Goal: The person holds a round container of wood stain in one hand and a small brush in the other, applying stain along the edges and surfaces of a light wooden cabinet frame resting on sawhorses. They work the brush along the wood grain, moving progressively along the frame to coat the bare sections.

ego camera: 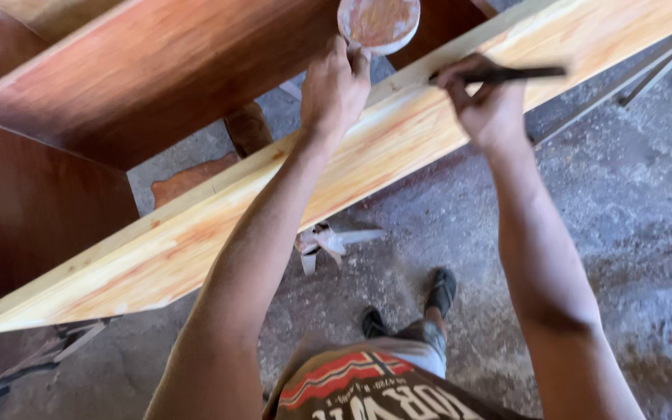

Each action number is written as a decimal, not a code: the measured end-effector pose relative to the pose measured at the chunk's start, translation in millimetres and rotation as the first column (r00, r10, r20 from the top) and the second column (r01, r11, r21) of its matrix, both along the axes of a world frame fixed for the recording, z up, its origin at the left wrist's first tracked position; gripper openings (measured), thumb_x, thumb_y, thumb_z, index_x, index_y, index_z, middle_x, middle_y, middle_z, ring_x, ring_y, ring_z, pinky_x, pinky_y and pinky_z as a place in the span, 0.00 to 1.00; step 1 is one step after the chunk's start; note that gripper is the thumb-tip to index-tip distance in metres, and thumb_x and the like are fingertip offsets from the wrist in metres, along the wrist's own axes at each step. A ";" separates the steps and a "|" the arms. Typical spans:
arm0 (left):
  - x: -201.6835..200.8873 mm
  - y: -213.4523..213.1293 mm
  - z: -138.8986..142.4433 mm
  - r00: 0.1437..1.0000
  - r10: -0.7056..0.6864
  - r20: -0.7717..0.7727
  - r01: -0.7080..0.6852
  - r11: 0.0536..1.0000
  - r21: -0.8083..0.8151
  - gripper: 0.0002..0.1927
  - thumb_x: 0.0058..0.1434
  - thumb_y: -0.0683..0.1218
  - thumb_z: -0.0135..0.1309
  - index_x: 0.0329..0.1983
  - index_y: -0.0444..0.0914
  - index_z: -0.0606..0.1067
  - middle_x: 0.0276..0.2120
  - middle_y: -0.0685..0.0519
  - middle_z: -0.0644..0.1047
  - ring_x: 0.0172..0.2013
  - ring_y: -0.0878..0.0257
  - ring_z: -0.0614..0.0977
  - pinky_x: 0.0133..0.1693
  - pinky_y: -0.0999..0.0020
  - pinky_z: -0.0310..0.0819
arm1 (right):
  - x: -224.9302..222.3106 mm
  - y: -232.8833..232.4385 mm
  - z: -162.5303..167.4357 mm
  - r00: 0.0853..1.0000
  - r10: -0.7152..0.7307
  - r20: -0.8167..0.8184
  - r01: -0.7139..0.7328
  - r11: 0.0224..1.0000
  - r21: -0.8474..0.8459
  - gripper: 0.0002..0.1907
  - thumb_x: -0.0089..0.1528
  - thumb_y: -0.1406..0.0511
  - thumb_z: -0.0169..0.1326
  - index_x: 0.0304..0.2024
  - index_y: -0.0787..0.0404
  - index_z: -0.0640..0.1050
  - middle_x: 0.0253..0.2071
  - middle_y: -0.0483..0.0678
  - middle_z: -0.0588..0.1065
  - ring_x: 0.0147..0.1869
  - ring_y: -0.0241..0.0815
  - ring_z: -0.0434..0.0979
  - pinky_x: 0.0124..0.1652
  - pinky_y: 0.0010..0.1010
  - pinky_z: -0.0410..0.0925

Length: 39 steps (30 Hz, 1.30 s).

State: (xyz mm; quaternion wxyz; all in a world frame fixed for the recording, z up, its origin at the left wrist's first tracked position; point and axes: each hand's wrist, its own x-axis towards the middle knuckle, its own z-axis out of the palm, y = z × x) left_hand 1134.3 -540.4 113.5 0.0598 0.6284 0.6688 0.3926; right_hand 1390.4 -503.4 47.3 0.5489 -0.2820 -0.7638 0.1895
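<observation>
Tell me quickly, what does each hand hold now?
Left hand: closed on the rim of a small round bowl.
Right hand: closed on a thin dark brush handle.

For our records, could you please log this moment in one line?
left hand: holds round white bowl | right hand: holds thin dark brush | over pale wooden board

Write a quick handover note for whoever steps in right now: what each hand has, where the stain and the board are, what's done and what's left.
Left hand: grips the rim of the small white bowl of reddish stain, held above the board.
Right hand: fingers pinch a thin dark brush handle over the board's upper edge.
Long pale board: lies diagonally, with only faint reddish streaks.
Panels behind: already deep red-brown.
Left: most of the pale board is unstained.
</observation>
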 end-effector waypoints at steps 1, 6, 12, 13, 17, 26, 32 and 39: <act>-0.4 -0.9 -0.7 1.000 -0.003 0.006 0.003 1.000 -0.028 0.13 0.67 0.51 0.51 0.41 0.36 0.73 0.35 0.42 0.83 0.38 0.41 0.84 0.40 0.45 0.76 | 2.3 2.0 -1.5 1.000 0.010 -0.016 -0.010 1.000 -0.025 0.06 0.68 0.81 0.58 0.41 0.68 0.79 0.43 0.52 0.81 0.50 0.41 0.84 0.52 0.31 0.77; -2.8 2.2 -3.7 0.998 -0.017 0.056 0.019 0.999 -0.047 0.12 0.67 0.51 0.50 0.39 0.36 0.73 0.35 0.43 0.84 0.37 0.43 0.85 0.42 0.45 0.76 | 5.6 -8.4 -1.1 0.979 -0.115 -0.166 0.096 0.988 -0.117 0.06 0.68 0.80 0.57 0.41 0.67 0.77 0.41 0.52 0.80 0.45 0.38 0.82 0.47 0.28 0.75; -3.7 5.3 -7.4 0.999 0.013 -0.038 -0.012 1.000 0.027 0.12 0.66 0.51 0.52 0.39 0.36 0.74 0.34 0.40 0.82 0.36 0.41 0.84 0.39 0.45 0.77 | -10.6 -16.0 12.7 1.000 0.015 -0.027 -0.019 0.988 -0.155 0.09 0.66 0.80 0.64 0.43 0.68 0.76 0.40 0.52 0.79 0.47 0.39 0.81 0.47 0.29 0.72; -4.0 5.6 -6.8 1.000 0.013 -0.028 -0.013 1.000 0.008 0.12 0.66 0.51 0.52 0.39 0.36 0.74 0.34 0.40 0.82 0.36 0.41 0.84 0.39 0.45 0.77 | -11.5 -12.3 15.2 0.999 -0.001 0.043 0.004 0.997 -0.071 0.09 0.65 0.79 0.65 0.41 0.68 0.77 0.39 0.52 0.79 0.45 0.41 0.80 0.46 0.30 0.72; -4.3 2.8 -3.5 0.999 0.016 0.039 -0.011 0.993 -0.115 0.13 0.68 0.52 0.50 0.42 0.36 0.73 0.32 0.42 0.83 0.34 0.43 0.85 0.38 0.47 0.78 | -9.4 -3.7 17.4 1.000 0.025 -0.015 -0.026 0.994 -0.111 0.06 0.68 0.81 0.60 0.42 0.70 0.78 0.40 0.52 0.80 0.46 0.40 0.82 0.47 0.28 0.73; -3.4 1.7 -2.5 0.999 0.029 0.016 -0.027 0.996 -0.089 0.14 0.66 0.52 0.51 0.43 0.36 0.72 0.33 0.41 0.82 0.35 0.41 0.84 0.37 0.46 0.77 | -15.4 -16.4 23.5 0.997 0.058 -0.055 -0.064 0.992 -0.112 0.06 0.68 0.80 0.60 0.42 0.69 0.77 0.42 0.52 0.79 0.48 0.41 0.83 0.49 0.28 0.75; -7.8 3.2 -6.6 1.000 0.002 -0.027 0.000 0.999 0.054 0.14 0.67 0.51 0.51 0.43 0.35 0.72 0.34 0.41 0.82 0.34 0.40 0.84 0.36 0.46 0.77 | -18.5 -16.8 29.2 0.994 0.081 -0.076 -0.090 0.988 -0.122 0.05 0.68 0.81 0.56 0.41 0.70 0.76 0.39 0.52 0.79 0.46 0.42 0.82 0.48 0.27 0.74; -7.4 0.2 -0.9 0.999 0.014 0.030 -0.009 0.988 -0.152 0.14 0.68 0.52 0.49 0.43 0.36 0.71 0.33 0.40 0.82 0.34 0.42 0.85 0.37 0.47 0.78 | -7.7 -13.3 24.2 0.993 -0.074 0.094 0.075 0.997 -0.007 0.05 0.68 0.78 0.64 0.41 0.68 0.80 0.41 0.53 0.80 0.44 0.42 0.80 0.38 0.29 0.71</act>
